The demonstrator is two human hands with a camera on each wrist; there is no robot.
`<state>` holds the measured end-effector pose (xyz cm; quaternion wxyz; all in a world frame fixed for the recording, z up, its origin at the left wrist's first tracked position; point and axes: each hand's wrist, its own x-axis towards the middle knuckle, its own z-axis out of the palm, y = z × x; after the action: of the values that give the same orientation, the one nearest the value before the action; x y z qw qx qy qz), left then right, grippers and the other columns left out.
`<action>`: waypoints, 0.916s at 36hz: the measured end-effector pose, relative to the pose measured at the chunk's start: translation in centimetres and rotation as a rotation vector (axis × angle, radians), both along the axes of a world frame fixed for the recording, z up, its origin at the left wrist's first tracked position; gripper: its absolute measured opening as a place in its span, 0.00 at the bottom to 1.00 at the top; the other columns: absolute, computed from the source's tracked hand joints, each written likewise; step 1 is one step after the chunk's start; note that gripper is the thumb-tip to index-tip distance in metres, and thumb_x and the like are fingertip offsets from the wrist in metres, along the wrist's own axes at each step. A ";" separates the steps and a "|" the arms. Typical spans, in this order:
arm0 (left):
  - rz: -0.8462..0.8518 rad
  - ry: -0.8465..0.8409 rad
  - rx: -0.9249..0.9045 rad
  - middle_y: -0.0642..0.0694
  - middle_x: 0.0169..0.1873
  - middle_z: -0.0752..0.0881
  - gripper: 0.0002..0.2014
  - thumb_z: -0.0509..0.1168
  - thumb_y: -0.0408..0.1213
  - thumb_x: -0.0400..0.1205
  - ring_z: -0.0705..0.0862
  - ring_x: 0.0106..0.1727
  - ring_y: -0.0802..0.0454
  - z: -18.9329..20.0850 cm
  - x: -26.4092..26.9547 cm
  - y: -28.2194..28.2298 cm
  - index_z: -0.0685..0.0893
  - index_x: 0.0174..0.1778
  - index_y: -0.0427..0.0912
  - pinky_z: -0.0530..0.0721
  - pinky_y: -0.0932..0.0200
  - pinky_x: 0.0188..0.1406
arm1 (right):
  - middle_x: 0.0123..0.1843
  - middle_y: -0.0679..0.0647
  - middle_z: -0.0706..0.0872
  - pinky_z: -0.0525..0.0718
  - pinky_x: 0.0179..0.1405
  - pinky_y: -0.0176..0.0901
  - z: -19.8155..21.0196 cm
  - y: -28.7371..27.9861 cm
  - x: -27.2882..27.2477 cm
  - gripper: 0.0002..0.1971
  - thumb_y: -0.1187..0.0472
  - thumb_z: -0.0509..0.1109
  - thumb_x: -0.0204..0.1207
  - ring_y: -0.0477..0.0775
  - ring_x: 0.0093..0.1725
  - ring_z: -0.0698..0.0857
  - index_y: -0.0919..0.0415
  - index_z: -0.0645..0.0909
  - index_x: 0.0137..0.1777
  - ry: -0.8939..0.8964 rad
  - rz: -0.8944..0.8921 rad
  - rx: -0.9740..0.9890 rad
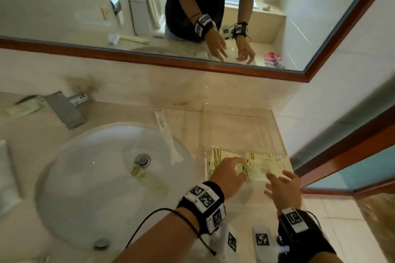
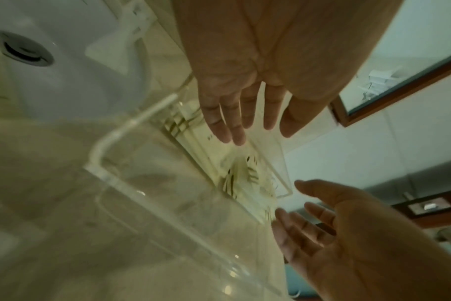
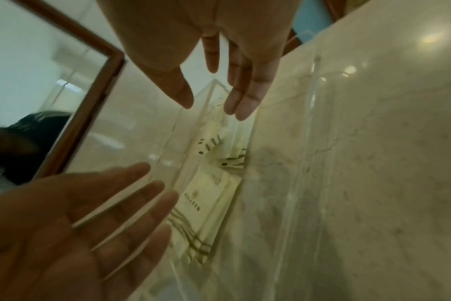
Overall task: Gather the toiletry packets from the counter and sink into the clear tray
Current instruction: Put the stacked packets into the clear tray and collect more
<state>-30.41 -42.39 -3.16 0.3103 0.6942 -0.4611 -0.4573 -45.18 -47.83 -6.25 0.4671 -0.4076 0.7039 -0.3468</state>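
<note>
Two hands over the near end of the clear tray (image 1: 239, 113) right now. The left hand (image 1: 229, 174) has its fingers stretched out flat above the cream packets (image 1: 256, 166), and the grip on the right hand (image 1: 284, 188) is spread loose too, holding nothing, hovering at the tray's near right corner. All the packets in the tray are bunched against its near wall, so the whole far half is bare. The tray sits on the bench (image 1: 188, 117) just right of the sink (image 1: 96, 177), close to the side wall. One packet (image 1: 147, 179) lies in the sink by the drain, a long white packet (image 1: 167, 136) hangs over the sink's far right rim, and another one (image 1: 23, 108) sits far left near the faucet (image 1: 66, 109).
</note>
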 end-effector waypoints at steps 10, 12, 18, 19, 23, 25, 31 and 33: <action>0.278 0.049 -0.010 0.45 0.64 0.83 0.14 0.61 0.36 0.81 0.81 0.64 0.47 2.7 8.4 9.1 0.80 0.63 0.44 0.76 0.54 0.66 | 0.40 0.57 0.85 0.78 0.34 0.41 4.8 5.5 10.1 0.08 0.67 0.69 0.74 0.58 0.37 0.82 0.54 0.78 0.38 0.117 0.719 -0.153; 0.342 0.040 -0.019 0.46 0.61 0.83 0.14 0.61 0.37 0.81 0.81 0.63 0.47 3.0 10.3 11.1 0.80 0.62 0.44 0.77 0.54 0.65 | 0.38 0.55 0.84 0.76 0.32 0.37 5.5 7.0 13.0 0.06 0.67 0.68 0.75 0.53 0.34 0.81 0.55 0.78 0.40 0.101 0.851 -0.149; 0.532 -0.016 -0.047 0.48 0.58 0.84 0.13 0.62 0.40 0.81 0.81 0.60 0.50 4.1 15.8 17.7 0.81 0.60 0.44 0.76 0.59 0.59 | 0.41 0.57 0.85 0.76 0.29 0.29 6.5 11.2 20.7 0.02 0.66 0.67 0.76 0.50 0.31 0.80 0.60 0.80 0.45 0.066 1.183 -0.127; 0.562 -0.026 -0.051 0.48 0.56 0.84 0.12 0.62 0.41 0.81 0.81 0.59 0.50 4.2 16.7 18.8 0.81 0.60 0.44 0.76 0.60 0.58 | 0.41 0.57 0.85 0.76 0.26 0.25 6.6 11.9 21.8 0.02 0.66 0.66 0.76 0.49 0.32 0.80 0.62 0.80 0.46 0.062 1.215 -0.121; 0.672 -0.084 -0.051 0.50 0.50 0.82 0.12 0.61 0.38 0.82 0.79 0.52 0.53 4.3 20.0 23.3 0.81 0.60 0.42 0.74 0.62 0.56 | 0.40 0.55 0.86 0.76 0.25 0.25 6.8 14.5 26.0 0.04 0.67 0.67 0.75 0.47 0.32 0.80 0.58 0.80 0.41 0.069 1.289 -0.097; 0.732 -0.069 -0.021 0.50 0.49 0.81 0.12 0.61 0.38 0.82 0.79 0.51 0.52 4.0 21.5 25.2 0.81 0.60 0.43 0.74 0.62 0.54 | 0.38 0.54 0.85 0.76 0.22 0.23 6.7 15.6 27.9 0.04 0.69 0.65 0.75 0.47 0.32 0.80 0.61 0.80 0.42 0.057 1.321 -0.060; 0.877 -0.007 0.037 0.47 0.50 0.82 0.06 0.60 0.39 0.82 0.81 0.53 0.48 2.9 27.3 30.2 0.79 0.52 0.48 0.77 0.59 0.55 | 0.35 0.52 0.82 0.73 0.18 0.20 5.8 18.5 34.6 0.09 0.71 0.64 0.76 0.48 0.31 0.79 0.59 0.78 0.38 0.044 1.418 -0.006; 0.898 -0.007 0.044 0.46 0.51 0.83 0.08 0.60 0.40 0.82 0.82 0.54 0.47 2.7 29.9 31.2 0.80 0.55 0.46 0.77 0.58 0.54 | 0.35 0.53 0.82 0.73 0.16 0.20 5.3 19.3 37.6 0.10 0.72 0.64 0.75 0.49 0.30 0.78 0.58 0.77 0.36 0.037 1.427 0.009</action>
<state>-0.56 -11.15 -0.44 0.4616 0.8336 -0.1052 -0.2845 -7.62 -28.48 -0.91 0.5698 -0.7727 0.2747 0.0530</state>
